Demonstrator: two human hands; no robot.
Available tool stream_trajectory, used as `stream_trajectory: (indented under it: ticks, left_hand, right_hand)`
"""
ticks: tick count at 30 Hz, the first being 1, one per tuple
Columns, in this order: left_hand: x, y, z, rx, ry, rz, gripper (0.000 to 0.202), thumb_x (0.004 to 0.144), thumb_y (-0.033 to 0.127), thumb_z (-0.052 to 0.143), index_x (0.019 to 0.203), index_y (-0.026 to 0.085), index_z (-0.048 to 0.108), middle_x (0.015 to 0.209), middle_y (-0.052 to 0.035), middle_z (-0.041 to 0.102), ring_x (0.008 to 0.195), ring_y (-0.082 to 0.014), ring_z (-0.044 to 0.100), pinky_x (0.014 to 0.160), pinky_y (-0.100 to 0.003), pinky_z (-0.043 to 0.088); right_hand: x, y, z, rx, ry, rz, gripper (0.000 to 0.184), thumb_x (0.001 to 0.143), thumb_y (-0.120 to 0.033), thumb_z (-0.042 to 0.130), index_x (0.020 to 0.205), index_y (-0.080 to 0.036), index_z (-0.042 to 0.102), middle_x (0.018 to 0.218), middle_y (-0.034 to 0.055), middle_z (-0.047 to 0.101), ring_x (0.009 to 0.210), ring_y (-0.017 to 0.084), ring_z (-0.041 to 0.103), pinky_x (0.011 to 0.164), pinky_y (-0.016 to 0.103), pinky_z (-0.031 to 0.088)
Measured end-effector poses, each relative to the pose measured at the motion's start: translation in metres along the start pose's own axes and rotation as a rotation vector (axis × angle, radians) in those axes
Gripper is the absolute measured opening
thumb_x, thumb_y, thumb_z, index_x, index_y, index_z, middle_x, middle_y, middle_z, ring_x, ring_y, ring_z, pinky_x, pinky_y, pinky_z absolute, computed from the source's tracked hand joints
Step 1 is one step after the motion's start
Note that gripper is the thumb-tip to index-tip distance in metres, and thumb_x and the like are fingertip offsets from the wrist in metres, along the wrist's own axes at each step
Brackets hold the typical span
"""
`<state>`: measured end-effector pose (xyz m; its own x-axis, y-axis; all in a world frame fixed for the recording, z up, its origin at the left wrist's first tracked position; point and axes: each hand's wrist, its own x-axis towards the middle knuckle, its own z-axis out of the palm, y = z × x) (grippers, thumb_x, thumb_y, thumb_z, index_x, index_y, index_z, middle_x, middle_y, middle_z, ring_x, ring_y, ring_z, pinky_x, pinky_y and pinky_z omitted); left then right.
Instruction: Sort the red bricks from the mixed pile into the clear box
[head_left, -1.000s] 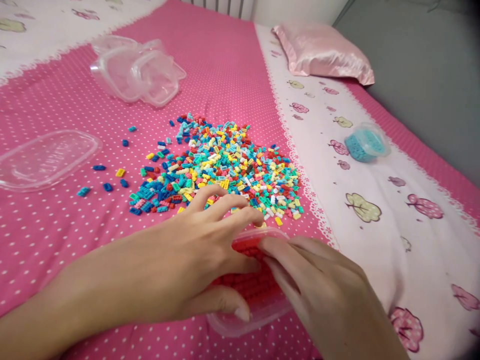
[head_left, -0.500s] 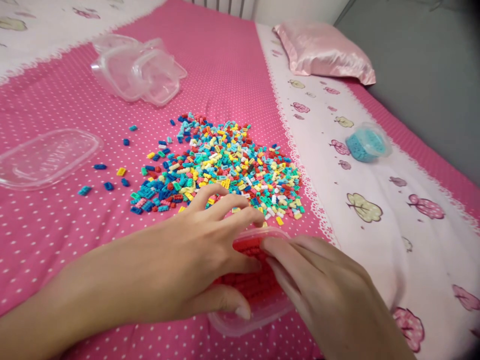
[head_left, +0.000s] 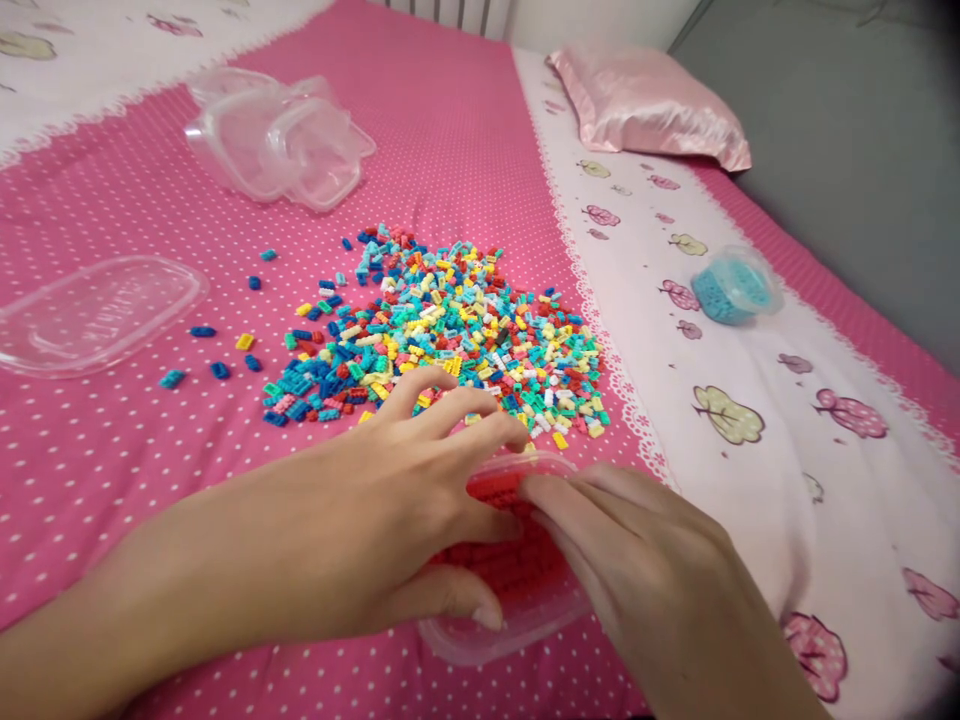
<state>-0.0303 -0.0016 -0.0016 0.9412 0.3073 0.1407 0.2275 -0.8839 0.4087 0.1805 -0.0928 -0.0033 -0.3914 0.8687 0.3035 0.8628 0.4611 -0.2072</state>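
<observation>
A clear plastic container stands on the bed in front of me, with small red toy building bricks packed in rows inside. My left hand spans its left side with fingers apart; the index finger reaches in over the bricks and the thumb lies by the near rim. From the right, my right hand dips its fingertips into the container. Those fingers are pressed together, and their tips are partly hidden, so I cannot make out what they hold. Just beyond lies a heap of mixed-colour bricks.
Clear containers lie piled at the back left. A clear lid lies flat at the left, near a few stray bricks. On the right sits a small tub of light-blue bricks. A pink pillow rests behind.
Both hands stay almost where they were at the container. Only a very slight shift of the right fingers and of the view shows.
</observation>
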Motion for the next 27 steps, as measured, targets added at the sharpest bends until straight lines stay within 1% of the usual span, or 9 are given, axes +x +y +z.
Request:
stream_trajectory:
  ticks: [4, 7, 10, 12, 14, 16, 21, 24, 27]
  left_hand:
    - [-0.001, 0.0, 0.001, -0.016, 0.017, -0.005, 0.022, 0.092, 0.048, 0.073, 0.105, 0.03, 0.076, 0.133, -0.0064, 0.064, 0.134, -0.0377, 0.05, 0.119, -0.06, 0.03]
    - [-0.001, 0.0, 0.001, -0.046, 0.052, -0.007, 0.021, 0.089, 0.045, 0.077, 0.104, 0.031, 0.076, 0.127, -0.0053, 0.066, 0.132, -0.0363, 0.052, 0.118, -0.058, 0.033]
    - [-0.001, 0.0, 0.0, -0.058, 0.062, -0.009, 0.02, 0.088, 0.044, 0.079, 0.104, 0.032, 0.076, 0.125, -0.0046, 0.067, 0.129, -0.0353, 0.053, 0.117, -0.057, 0.035]
    - [-0.001, 0.0, 0.0, -0.049, 0.05, -0.006, 0.02, 0.088, 0.045, 0.078, 0.102, 0.031, 0.076, 0.123, -0.005, 0.067, 0.129, -0.0356, 0.053, 0.117, -0.058, 0.033]
    - [0.0, 0.0, -0.001, -0.032, 0.035, -0.005, 0.02, 0.088, 0.046, 0.078, 0.099, 0.03, 0.076, 0.121, -0.0057, 0.066, 0.127, -0.0363, 0.053, 0.118, -0.06, 0.031]
    - [0.0, 0.0, -0.001, -0.016, 0.022, -0.004, 0.02, 0.088, 0.047, 0.077, 0.098, 0.029, 0.076, 0.121, -0.0065, 0.066, 0.126, -0.037, 0.053, 0.118, -0.062, 0.029]
    - [0.0, 0.001, 0.0, 0.018, -0.009, -0.003, 0.022, 0.092, 0.048, 0.072, 0.105, 0.03, 0.075, 0.131, -0.0073, 0.064, 0.133, -0.038, 0.048, 0.119, -0.062, 0.026]
    - [0.0, 0.001, 0.001, 0.006, 0.012, -0.001, 0.022, 0.091, 0.048, 0.073, 0.105, 0.031, 0.075, 0.131, -0.0065, 0.064, 0.133, -0.0371, 0.049, 0.119, -0.061, 0.028]
    - [0.0, 0.001, 0.001, -0.005, 0.032, 0.002, 0.02, 0.09, 0.046, 0.076, 0.102, 0.03, 0.076, 0.132, -0.0062, 0.063, 0.131, -0.0369, 0.051, 0.118, -0.06, 0.03]
  right_hand:
    - [-0.004, 0.002, 0.005, -0.036, 0.059, 0.024, 0.03, 0.095, -0.002, 0.043, 0.084, -0.022, 0.063, 0.074, 0.002, 0.068, 0.068, 0.019, 0.062, 0.063, 0.031, 0.044]
    - [-0.006, 0.003, 0.003, -0.065, 0.055, 0.026, 0.03, 0.095, -0.003, 0.044, 0.081, -0.022, 0.063, 0.071, 0.0017, 0.066, 0.064, 0.019, 0.059, 0.06, 0.031, 0.042]
    - [-0.007, 0.004, -0.005, -0.07, -0.016, 0.007, 0.027, 0.096, -0.006, 0.047, 0.084, -0.022, 0.065, 0.072, 0.0023, 0.066, 0.066, 0.019, 0.06, 0.06, 0.031, 0.044]
    - [-0.007, 0.005, -0.009, -0.066, -0.051, -0.007, 0.023, 0.097, -0.008, 0.049, 0.092, -0.021, 0.067, 0.076, 0.0036, 0.069, 0.069, 0.02, 0.062, 0.062, 0.031, 0.046]
    - [-0.007, 0.005, -0.011, -0.062, -0.049, -0.009, 0.023, 0.099, -0.009, 0.048, 0.102, -0.02, 0.069, 0.08, 0.0047, 0.071, 0.07, 0.02, 0.063, 0.063, 0.031, 0.048]
    - [-0.007, 0.005, -0.011, -0.055, -0.064, -0.003, 0.025, 0.1, -0.009, 0.047, 0.107, -0.02, 0.068, 0.082, 0.0051, 0.072, 0.073, 0.02, 0.065, 0.065, 0.031, 0.05]
    - [-0.007, 0.005, -0.009, -0.041, -0.093, 0.002, 0.026, 0.099, -0.007, 0.047, 0.104, -0.02, 0.068, 0.081, 0.0037, 0.071, 0.074, 0.019, 0.065, 0.067, 0.031, 0.051]
    - [-0.006, 0.005, -0.01, -0.042, -0.092, -0.004, 0.026, 0.098, -0.005, 0.047, 0.105, -0.02, 0.067, 0.081, 0.0031, 0.07, 0.074, 0.019, 0.065, 0.067, 0.031, 0.05]
    - [-0.005, 0.006, -0.01, -0.041, -0.082, -0.004, 0.023, 0.097, -0.005, 0.049, 0.099, -0.021, 0.066, 0.079, 0.002, 0.069, 0.073, 0.019, 0.063, 0.065, 0.031, 0.048]
